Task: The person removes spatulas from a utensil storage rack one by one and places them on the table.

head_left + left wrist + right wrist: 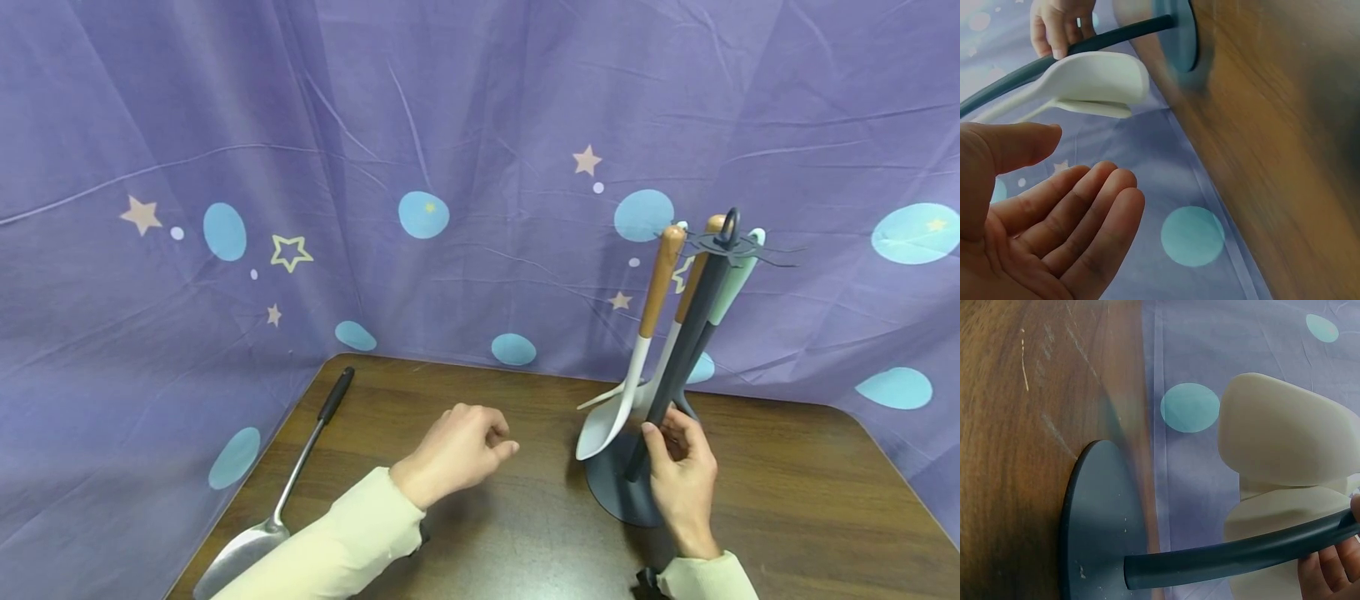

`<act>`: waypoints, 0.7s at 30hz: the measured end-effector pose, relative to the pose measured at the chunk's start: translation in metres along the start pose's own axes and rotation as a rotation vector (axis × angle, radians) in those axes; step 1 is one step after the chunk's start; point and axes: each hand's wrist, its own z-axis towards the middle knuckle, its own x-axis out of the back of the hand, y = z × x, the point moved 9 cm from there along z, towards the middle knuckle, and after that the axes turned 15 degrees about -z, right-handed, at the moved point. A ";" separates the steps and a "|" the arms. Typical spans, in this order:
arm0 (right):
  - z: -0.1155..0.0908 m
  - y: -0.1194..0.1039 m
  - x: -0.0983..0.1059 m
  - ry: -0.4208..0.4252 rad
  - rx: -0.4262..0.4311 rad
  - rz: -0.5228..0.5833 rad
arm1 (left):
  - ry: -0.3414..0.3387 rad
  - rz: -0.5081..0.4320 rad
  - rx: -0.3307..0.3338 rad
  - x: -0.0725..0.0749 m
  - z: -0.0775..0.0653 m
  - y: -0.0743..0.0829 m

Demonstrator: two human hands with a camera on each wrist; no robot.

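Observation:
A dark grey utensil rack stands on the right part of the table, its round base at the bottom of the pole. My right hand holds the pole low down, thumb on one side and fingers on the other. From the rack's top hooks hang several utensils, among them a white turner with a wooden handle and one with a mint-green handle. Over the middle of the table, my left hand hovers with loosely bent fingers and an empty palm, left of the rack.
A metal wok spatula with a black grip lies along the table's left edge, partly covered by my left sleeve. Behind the wooden table hangs a purple curtain with stars and blue spots.

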 end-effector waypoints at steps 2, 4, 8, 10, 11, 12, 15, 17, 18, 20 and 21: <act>0.000 -0.001 0.000 0.002 0.004 -0.006 | 0.007 -0.002 -0.018 -0.001 0.003 0.006; 0.000 -0.001 0.000 0.003 0.002 -0.008 | 0.013 -0.004 -0.038 -0.003 0.007 0.013; -0.001 -0.001 0.000 0.002 0.003 -0.010 | 0.017 -0.012 -0.074 -0.008 0.014 0.028; -0.001 -0.001 0.000 -0.001 0.000 -0.004 | 0.016 -0.011 -0.089 -0.012 0.017 0.035; -0.001 -0.001 0.000 -0.003 0.000 -0.001 | 0.017 -0.007 -0.094 -0.013 0.019 0.038; -0.001 -0.001 0.000 -0.003 0.000 -0.001 | 0.017 -0.004 -0.100 -0.014 0.020 0.041; -0.001 0.000 0.000 -0.003 0.000 0.002 | 0.017 0.011 -0.111 -0.018 0.024 0.047; 0.000 0.000 0.000 -0.003 0.005 0.001 | 0.016 0.012 -0.114 -0.021 0.027 0.050; 0.000 0.000 0.000 -0.003 0.008 0.000 | 0.015 0.009 -0.116 -0.022 0.028 0.052; 0.000 0.000 0.000 -0.004 0.007 0.005 | 0.015 0.006 -0.115 -0.025 0.030 0.054; 0.000 0.000 0.000 -0.004 0.008 0.003 | 0.018 0.001 -0.115 -0.026 0.031 0.056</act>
